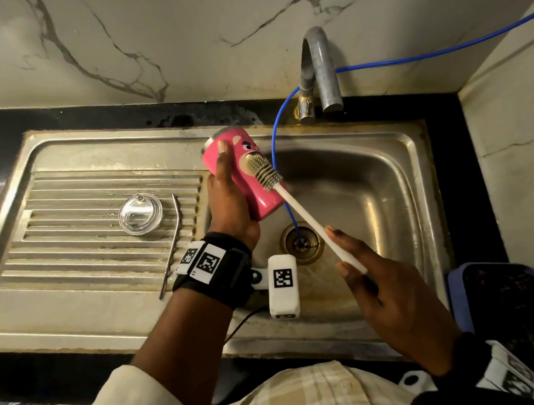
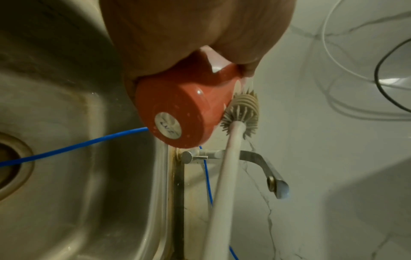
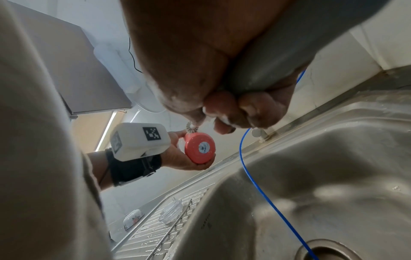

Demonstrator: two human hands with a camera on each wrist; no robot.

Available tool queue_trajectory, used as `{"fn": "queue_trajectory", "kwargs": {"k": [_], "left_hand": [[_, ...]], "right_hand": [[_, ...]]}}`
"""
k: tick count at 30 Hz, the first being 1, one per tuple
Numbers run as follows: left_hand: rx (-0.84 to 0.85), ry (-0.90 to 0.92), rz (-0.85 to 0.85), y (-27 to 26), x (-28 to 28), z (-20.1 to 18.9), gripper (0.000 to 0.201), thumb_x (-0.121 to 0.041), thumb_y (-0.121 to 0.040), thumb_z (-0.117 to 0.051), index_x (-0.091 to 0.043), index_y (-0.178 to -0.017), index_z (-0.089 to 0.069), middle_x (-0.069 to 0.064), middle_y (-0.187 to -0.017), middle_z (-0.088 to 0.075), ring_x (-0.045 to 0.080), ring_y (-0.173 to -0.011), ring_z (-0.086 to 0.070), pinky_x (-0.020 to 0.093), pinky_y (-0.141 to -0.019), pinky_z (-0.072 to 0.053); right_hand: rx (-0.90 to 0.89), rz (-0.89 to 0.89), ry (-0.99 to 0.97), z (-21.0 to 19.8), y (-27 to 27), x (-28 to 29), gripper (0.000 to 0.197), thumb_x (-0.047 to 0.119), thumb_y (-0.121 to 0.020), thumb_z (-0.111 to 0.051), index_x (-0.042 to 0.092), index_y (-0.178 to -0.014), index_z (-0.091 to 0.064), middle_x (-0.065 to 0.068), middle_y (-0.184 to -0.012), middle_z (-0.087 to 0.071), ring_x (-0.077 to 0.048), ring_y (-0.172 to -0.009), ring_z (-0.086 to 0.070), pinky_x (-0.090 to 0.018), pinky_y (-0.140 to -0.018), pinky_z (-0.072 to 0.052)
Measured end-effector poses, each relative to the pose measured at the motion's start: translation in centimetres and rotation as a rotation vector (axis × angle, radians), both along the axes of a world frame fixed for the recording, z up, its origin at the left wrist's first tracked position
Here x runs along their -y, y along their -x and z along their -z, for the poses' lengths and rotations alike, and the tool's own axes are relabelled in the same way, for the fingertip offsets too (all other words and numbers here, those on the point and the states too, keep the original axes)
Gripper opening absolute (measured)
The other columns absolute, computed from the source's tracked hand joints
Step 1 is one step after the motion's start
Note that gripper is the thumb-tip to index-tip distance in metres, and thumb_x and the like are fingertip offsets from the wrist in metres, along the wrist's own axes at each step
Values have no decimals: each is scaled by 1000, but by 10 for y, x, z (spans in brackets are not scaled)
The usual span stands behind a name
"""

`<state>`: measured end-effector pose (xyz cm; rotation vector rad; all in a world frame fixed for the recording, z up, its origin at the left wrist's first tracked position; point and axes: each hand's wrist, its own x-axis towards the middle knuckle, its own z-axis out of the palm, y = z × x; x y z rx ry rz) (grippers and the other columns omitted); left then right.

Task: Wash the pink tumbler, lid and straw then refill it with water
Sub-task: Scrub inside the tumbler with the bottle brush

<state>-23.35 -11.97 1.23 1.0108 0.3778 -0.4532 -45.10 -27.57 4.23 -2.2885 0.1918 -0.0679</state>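
The left hand [image 1: 229,204] holds the pink tumbler [image 1: 247,170] above the sink [image 1: 360,188], at about 11 o'clock from the drain [image 1: 301,242]. Its fingers wrap around the tumbler's side, with the thumb [image 1: 223,160] laid along the pink wall and pointing toward the rim. The tumbler is tilted, its open end toward 11 o'clock and its base toward 5 o'clock; in the left wrist view the base carries a round pale sticker [image 2: 167,125] and small white flecks.

The right hand [image 1: 386,292] grips the white handle of a bottle brush [image 1: 309,218] near its lower end, fingers curled round it, at about 4 o'clock from the drain. The brush head [image 1: 262,170], with pale rubbery bristles, presses against the outside of the tumbler on the side away from the left palm. Suds show on the right fingers [image 3: 222,112] in the right wrist view.

On the ribbed draining board, at 9 o'clock from the tumbler, a clear lid [image 1: 140,213] lies flat, and just beside it at 3 o'clock lies a metal straw [image 1: 174,244], stretched from 12 to 6 o'clock. Both are well apart from either hand.

A blue hose [image 1: 277,152] runs from the wall past the tap [image 1: 317,70] down into the drain. A dark tray with a blue rim [image 1: 460,298] sits on the table at 4 o'clock from the sink.
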Motion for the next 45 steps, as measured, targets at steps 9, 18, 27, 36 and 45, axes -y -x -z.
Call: {"fn": "queue_trajectory", "kwargs": {"k": [9,18,27,36,45], "left_hand": [[-51,12,-22,-6,-2,5,119,-74,-53,-90,-21,-151,-47,16,-134,-70,38,-117,-71,65,-101,-53],[-13,49,-49,-13,-13,-3,77,-64,-88,-65,-14,-146,-55,17,-129,-71,35,-120,-69,59,-105,-53],[-19,20,-57,-5,-8,-8,70,-66,-98,-53,-17,-147,-54,11,-117,-75,31,-111,-72,50,-93,-59],[-57,-159,-105,-3,-3,-12,101,-74,-69,-81,-17,-146,-48,16,-126,-73,31,-101,-77,52,-77,-64],[-122,-195,-162,-3,-3,-16,85,-59,-85,-79,-18,-145,-35,17,-128,-67,35,-103,-76,60,-83,-63]], "right_hand": [[-8,-19,3,-1,5,6,55,40,-106,-53,51,-157,-38,6,-74,-68,-3,-55,-57,-18,-55,-46],[-18,-43,0,-3,9,5,57,39,-105,-55,53,-157,-37,13,-75,-68,0,-54,-57,-22,-53,-48],[5,-37,-5,-8,2,-1,54,37,-106,-55,49,-157,-41,11,-69,-64,-1,-57,-60,-8,-56,-39],[23,-26,-71,-11,-9,-9,52,21,-105,-61,32,-155,-51,34,-72,-53,13,-55,-53,2,-60,-35],[4,-34,-53,-5,-1,3,55,31,-106,-57,47,-156,-43,16,-87,-74,3,-58,-61,-13,-59,-46]]}}
